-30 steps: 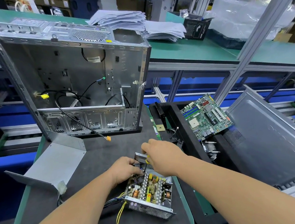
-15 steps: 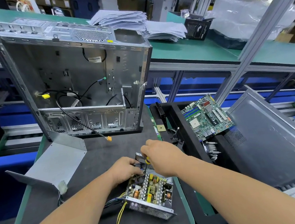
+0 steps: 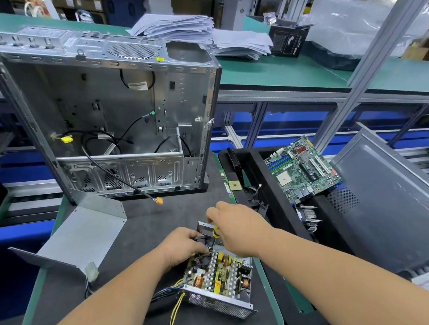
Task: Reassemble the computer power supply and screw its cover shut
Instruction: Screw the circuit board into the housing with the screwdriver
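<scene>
Head view: the power supply (image 3: pixel 219 283) sits open at 6 o'clock on the dark mat (image 3: pixel 148 220), its circuit board bare to the camera. Its bent metal cover (image 3: pixel 82 236) lies well apart at 9 o'clock, so the closing and screwing are not yet begun; by the look of it the work is on the inside, likely a board or fan screw at the far end. The right hand (image 3: pixel 236 227) is clamped on a yellow-handled screwdriver (image 3: pixel 215 233), tip down into the unit. The left hand (image 3: pixel 183 245) rests on the near-left inner corner, fingers curled down, though whether they pinch something I cannot tell. Against the earlier frames almost nothing differs: both hands remain in the same spot, and the cover, the empty case (image 3: pixel 105 114) at 11 o'clock and the motherboard (image 3: pixel 302 169) at 2 o'clock have not moved.
</scene>
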